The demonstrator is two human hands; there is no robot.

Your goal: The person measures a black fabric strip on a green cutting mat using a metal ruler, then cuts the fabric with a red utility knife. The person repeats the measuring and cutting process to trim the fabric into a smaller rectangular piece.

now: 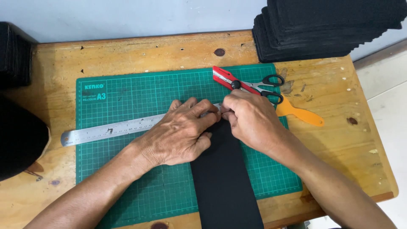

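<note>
A long black strip of material (224, 182) lies on a green cutting mat (127, 101), running toward me off the table's near edge. My left hand (180, 131) presses flat on a steel ruler (106, 130) and on the strip's far end. My right hand (250, 118) is beside it, fingertips pinched at the strip's top edge where the ruler crosses; whatever it pinches is hidden. The two hands touch at the fingertips.
A red utility knife (224, 78), black-handled scissors (267, 87) and an orange plastic tool (303, 114) lie at the mat's far right. Stacks of black material stand at the back right (326, 25) and far left (15, 55). The wooden table (347, 152) ends at right.
</note>
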